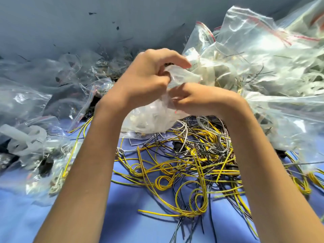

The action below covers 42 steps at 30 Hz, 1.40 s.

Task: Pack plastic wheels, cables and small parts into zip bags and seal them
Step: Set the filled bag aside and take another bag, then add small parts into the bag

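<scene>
Both forearms rise from the bottom of the view and meet at the centre, wrists bent so that the hands close in on each other over a clear zip bag. The left hand sits higher, its knuckles arched and fingers curled down, pinching the crumpled top of the bag between thumb and fingertips. The right hand lies just below and beside it, fingers curled inward and gripping the same bunched plastic, so the two hands touch or nearly touch at the bag's mouth. The bag hangs from that grip with its lower part resting on the blue table cover; pale, translucent plastic parts show through it, too blurred to tell apart. Under and in front of the bag sprawls a tangle of yellow, black and white cables, spread between the forearms and past the right one. A heap of larger zip bags with red seal strips is piled to the right, and more filled clear bags lie on the left, with whitish plastic wheels near the left edge. No label or writing can be read anywhere.
</scene>
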Motion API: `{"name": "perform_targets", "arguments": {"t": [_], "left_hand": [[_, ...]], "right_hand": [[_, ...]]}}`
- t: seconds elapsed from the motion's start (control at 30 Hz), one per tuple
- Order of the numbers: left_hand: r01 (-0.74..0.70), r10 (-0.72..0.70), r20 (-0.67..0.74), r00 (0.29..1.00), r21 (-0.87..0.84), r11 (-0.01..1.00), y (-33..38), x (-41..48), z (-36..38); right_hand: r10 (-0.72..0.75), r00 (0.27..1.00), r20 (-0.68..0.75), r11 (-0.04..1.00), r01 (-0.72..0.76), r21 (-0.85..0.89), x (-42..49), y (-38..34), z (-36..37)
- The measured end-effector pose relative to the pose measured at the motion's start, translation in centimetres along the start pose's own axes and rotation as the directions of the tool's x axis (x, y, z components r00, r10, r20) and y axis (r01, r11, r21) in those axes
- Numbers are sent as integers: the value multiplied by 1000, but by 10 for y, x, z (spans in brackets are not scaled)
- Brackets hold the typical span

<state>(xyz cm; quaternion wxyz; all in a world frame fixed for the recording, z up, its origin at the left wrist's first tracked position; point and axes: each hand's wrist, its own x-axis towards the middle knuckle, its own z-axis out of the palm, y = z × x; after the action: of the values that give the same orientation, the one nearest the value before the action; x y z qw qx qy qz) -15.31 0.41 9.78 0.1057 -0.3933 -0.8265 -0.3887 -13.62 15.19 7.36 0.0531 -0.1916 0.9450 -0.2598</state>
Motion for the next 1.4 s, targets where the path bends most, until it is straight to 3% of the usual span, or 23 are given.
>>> {"name": "perform_targets", "arguments": {"t": [0.07, 0.17, 0.3, 0.37, 0.43, 0.5, 0.53, 0.6, 0.67, 0.73, 1.0, 1.17, 1.33, 1.4], "left_hand": [[37, -37, -63, 997, 0, 999, -2, -1, -2], [92, -75, -145, 987, 116, 989, -4, -1, -5], [141, -122, -80, 989, 318, 937, 2, 0, -4], [20, -16, -18, 1000, 289, 957, 17, -2, 2], [-186, 184, 27, 983, 195, 963, 37, -2, 13], [-268, 254, 167, 953, 68, 961, 51, -6, 29], [-249, 221, 278, 935, 72, 966, 53, -7, 39], [-215, 45, 483, 874, 302, 929, 50, -10, 64], [-216, -107, 536, 838, 505, 836, 39, -14, 87], [-201, -163, 552, 818, 540, 817, 29, -15, 97], [-152, -107, 529, 842, 422, 894, 17, -8, 89], [-96, -10, 499, 867, 188, 977, 12, 0, 70], [-23, 12, 341, 940, 27, 999, 8, 2, 52], [-8, 21, 224, 974, -60, 998, 7, 2, 45]], "right_hand": [[-2, 999, 35, 1000, 3, -16, -3, 2, 0], [14, 997, -81, 982, 1, 188, -12, 3, -9], [92, 988, -125, 985, -72, 157, -28, 18, -28], [150, 982, -112, 981, -133, 144, -34, 26, -32], [173, 979, -107, 977, -157, 141, -38, 29, -34], [164, 980, -110, 986, -158, 55, -40, 30, -36], [169, 979, -112, 986, -168, 22, -40, 31, -37], [199, 975, -102, 979, -194, 63, -42, 30, -37], [231, 969, -84, 967, -220, 125, -41, 30, -34], [241, 968, -65, 963, -230, 140, -39, 30, -31], [234, 971, -39, 967, -228, 110, -37, 25, -29], [206, 977, -52, 978, -207, -11, -39, 25, -32], [101, 991, -92, 944, -66, 323, -48, 14, -32], [62, 994, -86, 931, -27, 364, -48, 13, -33]]}}
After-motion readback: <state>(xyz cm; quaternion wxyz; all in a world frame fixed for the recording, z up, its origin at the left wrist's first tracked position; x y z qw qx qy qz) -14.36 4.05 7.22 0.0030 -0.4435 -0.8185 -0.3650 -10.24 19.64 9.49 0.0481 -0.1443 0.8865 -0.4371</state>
